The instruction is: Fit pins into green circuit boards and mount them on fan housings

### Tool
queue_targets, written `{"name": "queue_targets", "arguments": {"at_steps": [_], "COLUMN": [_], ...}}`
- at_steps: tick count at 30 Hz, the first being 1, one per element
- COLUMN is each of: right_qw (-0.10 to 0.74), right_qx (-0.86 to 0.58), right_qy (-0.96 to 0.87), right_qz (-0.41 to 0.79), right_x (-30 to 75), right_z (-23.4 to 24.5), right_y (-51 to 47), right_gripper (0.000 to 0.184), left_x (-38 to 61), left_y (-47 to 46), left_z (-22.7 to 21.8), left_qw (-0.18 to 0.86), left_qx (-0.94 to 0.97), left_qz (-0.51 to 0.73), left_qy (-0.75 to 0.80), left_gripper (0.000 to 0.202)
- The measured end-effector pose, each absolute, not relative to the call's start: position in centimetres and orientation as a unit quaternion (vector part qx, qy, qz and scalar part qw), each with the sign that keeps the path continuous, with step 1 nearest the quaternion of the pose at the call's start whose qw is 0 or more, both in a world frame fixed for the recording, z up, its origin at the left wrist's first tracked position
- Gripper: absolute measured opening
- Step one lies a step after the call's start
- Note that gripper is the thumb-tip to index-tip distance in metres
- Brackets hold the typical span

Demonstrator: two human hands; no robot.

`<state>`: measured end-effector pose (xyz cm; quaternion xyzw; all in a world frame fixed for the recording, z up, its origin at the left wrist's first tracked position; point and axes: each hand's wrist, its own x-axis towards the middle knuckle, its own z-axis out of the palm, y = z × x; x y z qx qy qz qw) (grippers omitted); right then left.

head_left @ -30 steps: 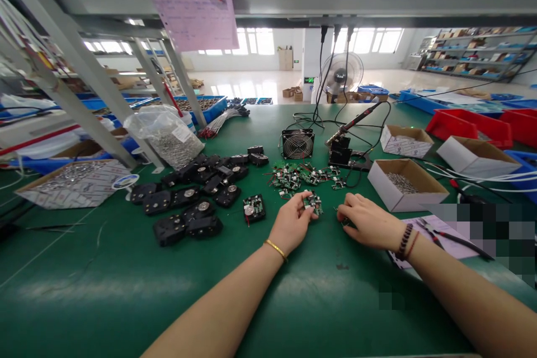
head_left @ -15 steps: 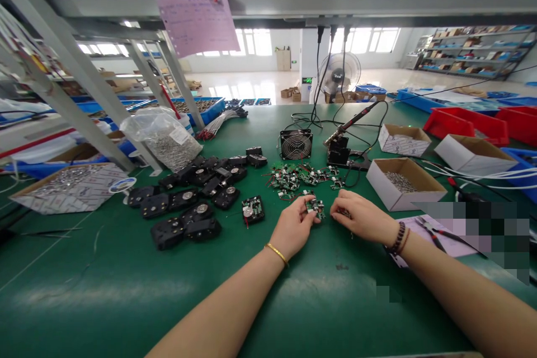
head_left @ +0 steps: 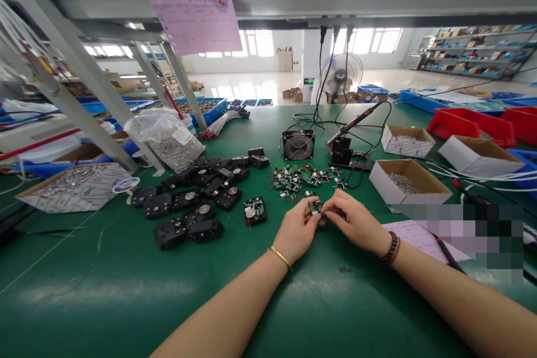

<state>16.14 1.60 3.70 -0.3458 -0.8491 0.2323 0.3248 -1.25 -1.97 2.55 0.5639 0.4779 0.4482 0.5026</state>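
Fingers (head_left: 312, 216) of left hand (head_left: 296, 229) and right hand (head_left: 356, 221) pinch narrowly on small green circuit board (head_left: 318, 208) | board: between hands, over green surface (head_left: 84, 296), near side | handling: light, stiff, fragile; hold by edges

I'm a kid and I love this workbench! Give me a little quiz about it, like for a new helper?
1. True or false: the gold bangle is on the right wrist.
2. What small green thing sits between the left hand and the right hand?
3. What does the soldering iron rest in? A) a black stand B) a cardboard box C) a blue bin

Key: 1. False, it is on the left wrist. 2. A small green circuit board. 3. A.
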Motion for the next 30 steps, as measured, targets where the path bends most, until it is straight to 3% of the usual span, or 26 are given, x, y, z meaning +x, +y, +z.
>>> {"name": "queue_targets", "arguments": {"at_steps": [3, 8, 15, 17, 21, 23, 30], "right_qw": [0.331, 0.332, 0.304, 0.311, 0.317, 0.329, 0.385], "right_qx": [-0.376, -0.358, -0.355, -0.358, -0.381, -0.389, -0.360], "right_qy": [-0.824, -0.831, -0.837, -0.829, -0.819, -0.815, -0.819], "right_qz": [0.263, 0.267, 0.286, 0.296, 0.289, 0.277, 0.226], "right_x": [16.1, 16.5, 17.2, 17.4, 17.9, 18.2, 19.0], "right_z": [3.4, 3.3, 3.0, 2.9, 3.0, 3.0, 2.8], "right_y": [1.7, 2.0, 2.4, 2.5, 2.8, 2.9, 3.2], "right_gripper": [0.007, 0.027, 0.022, 0.026, 0.032, 0.034, 0.034], "left_x": [-1.1, -0.9, -0.8, -1.2, -2.6, -3.3, -6.2], "left_y": [-2.0, -2.1, -1.9, -2.0, -2.2, -2.2, -4.3], "left_z": [2.9, 4.0, 3.4, 3.0, 2.9, 3.6, 8.2], "left_qw": [0.511, 0.585, 0.607, 0.538, 0.269, 0.184, -0.034], "left_qx": [0.553, 0.472, 0.477, 0.534, 0.685, 0.712, 0.742], "left_qz": [0.455, 0.444, 0.411, 0.413, 0.433, 0.418, 0.126], "left_qy": [0.475, 0.489, 0.486, 0.504, 0.522, 0.534, 0.657], "left_gripper": [0.037, 0.035, 0.035, 0.033, 0.037, 0.036, 0.060]}}
